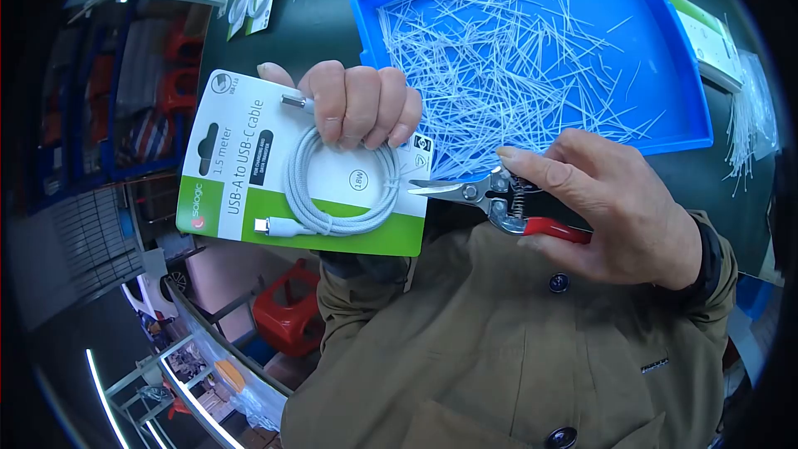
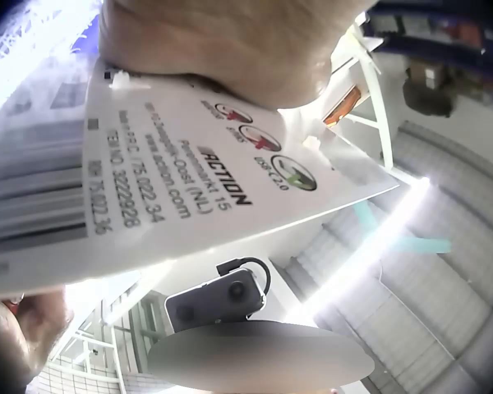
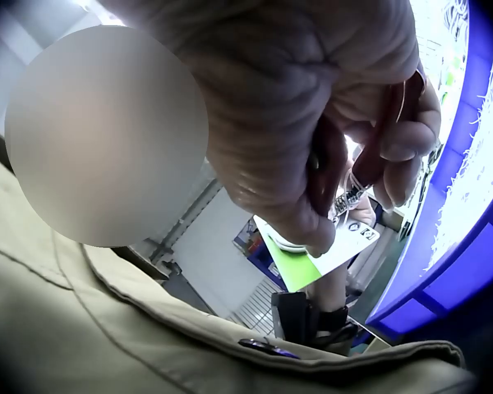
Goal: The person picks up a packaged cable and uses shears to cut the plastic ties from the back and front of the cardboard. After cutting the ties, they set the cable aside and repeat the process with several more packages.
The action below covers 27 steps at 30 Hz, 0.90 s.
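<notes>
Cable card (image 1: 241,158), held up in front of your chest over the near edge of the tabletop (image 1: 324,25), printed side toward you. Your left hand (image 1: 357,104) grips its top edge: the fingers (image 1: 366,116) curl over the front, across the upper loop of the coiled white cable (image 1: 332,191), and the thumb sits behind, as the left wrist view shows against the barcode side (image 2: 189,189).

Your right hand (image 1: 623,208) is closed round the red-handled snips (image 1: 490,199), forefinger lying along the top. The blades are nearly together and their tips lie at the card's right edge; whether they touch it cannot be told.

Handling, as a judgement:
- The cable card is light, thin board that bends easily, so a one-edge grip lets the free lower corner flex and swing.
- The braided cable is soft and springy and carries most of the weight.
- Hold where you hold now, pinching board and coil together, or take the card by two opposite edges to keep it flat.
- The glossy print may slip under dry fingers.
- Keep the blade tips off the braid, which a nick would spoil.

Beyond the hands stands a blue tray (image 1: 690,108) strewn with thin white ties (image 1: 515,58).
</notes>
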### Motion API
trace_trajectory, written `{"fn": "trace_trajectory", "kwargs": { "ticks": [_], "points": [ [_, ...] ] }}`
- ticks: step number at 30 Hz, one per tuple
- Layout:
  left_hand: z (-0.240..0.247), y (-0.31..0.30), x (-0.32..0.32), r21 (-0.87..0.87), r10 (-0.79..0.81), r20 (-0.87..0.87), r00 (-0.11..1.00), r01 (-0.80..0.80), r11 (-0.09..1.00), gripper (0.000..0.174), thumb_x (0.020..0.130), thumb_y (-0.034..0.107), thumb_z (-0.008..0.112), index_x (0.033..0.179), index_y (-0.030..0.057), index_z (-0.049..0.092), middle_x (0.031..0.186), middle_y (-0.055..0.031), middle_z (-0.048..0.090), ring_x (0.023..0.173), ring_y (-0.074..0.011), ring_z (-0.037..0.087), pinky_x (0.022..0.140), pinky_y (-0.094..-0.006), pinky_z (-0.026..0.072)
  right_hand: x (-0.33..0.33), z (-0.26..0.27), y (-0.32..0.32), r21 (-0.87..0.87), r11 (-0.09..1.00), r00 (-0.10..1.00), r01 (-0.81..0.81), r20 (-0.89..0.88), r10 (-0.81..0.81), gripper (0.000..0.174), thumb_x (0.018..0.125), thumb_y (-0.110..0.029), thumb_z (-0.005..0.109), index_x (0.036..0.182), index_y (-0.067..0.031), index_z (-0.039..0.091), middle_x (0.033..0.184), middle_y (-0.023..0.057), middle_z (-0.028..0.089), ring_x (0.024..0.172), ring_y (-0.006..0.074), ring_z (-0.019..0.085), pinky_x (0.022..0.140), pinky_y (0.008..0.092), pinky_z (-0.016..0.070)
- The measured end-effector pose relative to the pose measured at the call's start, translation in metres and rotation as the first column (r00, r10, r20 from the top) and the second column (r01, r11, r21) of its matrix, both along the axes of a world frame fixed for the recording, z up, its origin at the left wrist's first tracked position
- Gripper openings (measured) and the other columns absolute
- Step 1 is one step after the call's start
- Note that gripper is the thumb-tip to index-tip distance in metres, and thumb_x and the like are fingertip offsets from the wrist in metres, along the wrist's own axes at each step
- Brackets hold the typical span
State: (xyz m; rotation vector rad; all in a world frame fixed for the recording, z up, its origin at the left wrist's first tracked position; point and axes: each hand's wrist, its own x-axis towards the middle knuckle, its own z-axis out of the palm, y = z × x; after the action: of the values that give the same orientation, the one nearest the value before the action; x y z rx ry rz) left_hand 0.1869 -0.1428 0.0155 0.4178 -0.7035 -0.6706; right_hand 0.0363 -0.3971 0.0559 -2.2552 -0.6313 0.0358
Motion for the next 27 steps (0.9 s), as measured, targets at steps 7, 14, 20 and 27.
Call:
{"fn": "trace_trajectory", "kwargs": {
  "ticks": [7, 14, 20, 27],
  "points": [
    [-0.009, 0.000, 0.007, -0.009, -0.039, 0.024, 0.999, 0.039, 0.999, 0.065, 0.120, 0.048, 0.016, 0.078, 0.0131, 0.052, 0.068, -0.0002, 0.043, 0.070, -0.0163, 0.041, 0.075, -0.0350, 0.0455, 0.008, -0.005, 0.005, -0.039, 0.999, 1.000, -0.002, -0.025, 0.001, 0.086, 0.069, -0.009, 0.090, 0.150, -0.0118, 0.061, 0.092, 0.0116, 0.059, 0.078, 0.0294, 0.060, 0.067, 0.0421, 0.0513],
    [-0.011, -0.003, 0.003, -0.064, -0.048, -0.066, 0.997, 0.043, 0.997, 0.065, 0.119, 0.050, 0.018, 0.079, 0.0128, 0.053, 0.069, -0.0004, 0.045, 0.072, -0.0167, 0.043, 0.077, -0.0355, 0.0474, 0.011, -0.007, 0.007, -0.038, 0.999, 1.000, -0.009, 0.002, 0.009, 0.086, 0.069, -0.009, 0.089, 0.150, -0.0115, 0.061, 0.092, 0.0111, 0.059, 0.077, 0.0284, 0.061, 0.065, 0.0411, 0.0511],
    [-0.020, -0.013, -0.004, -0.225, -0.035, -0.188, 0.982, -0.008, 0.974, 0.065, 0.119, 0.053, 0.019, 0.079, 0.0129, 0.052, 0.070, 0.0002, 0.045, 0.073, -0.0165, 0.044, 0.076, -0.0352, 0.0471, 0.009, -0.009, 0.004, -0.014, 1.000, 1.000, 0.010, 0.005, -0.010, 0.085, 0.069, -0.009, 0.088, 0.150, -0.0106, 0.061, 0.090, 0.0109, 0.058, 0.075, 0.0284, 0.059, 0.064, 0.0412, 0.0494],
    [-0.022, -0.019, -0.011, -0.271, -0.010, -0.283, 0.959, -0.070, 0.960, 0.064, 0.120, 0.050, 0.021, 0.077, 0.0125, 0.051, 0.067, -0.0004, 0.042, 0.069, -0.0162, 0.041, 0.075, -0.0357, 0.0458, 0.004, -0.010, 0.000, 0.032, 0.999, 1.000, 0.029, 0.007, -0.029, 0.085, 0.070, -0.009, 0.087, 0.150, -0.0105, 0.061, 0.089, 0.0109, 0.057, 0.074, 0.0283, 0.058, 0.064, 0.0413, 0.0488]
  ]
}}
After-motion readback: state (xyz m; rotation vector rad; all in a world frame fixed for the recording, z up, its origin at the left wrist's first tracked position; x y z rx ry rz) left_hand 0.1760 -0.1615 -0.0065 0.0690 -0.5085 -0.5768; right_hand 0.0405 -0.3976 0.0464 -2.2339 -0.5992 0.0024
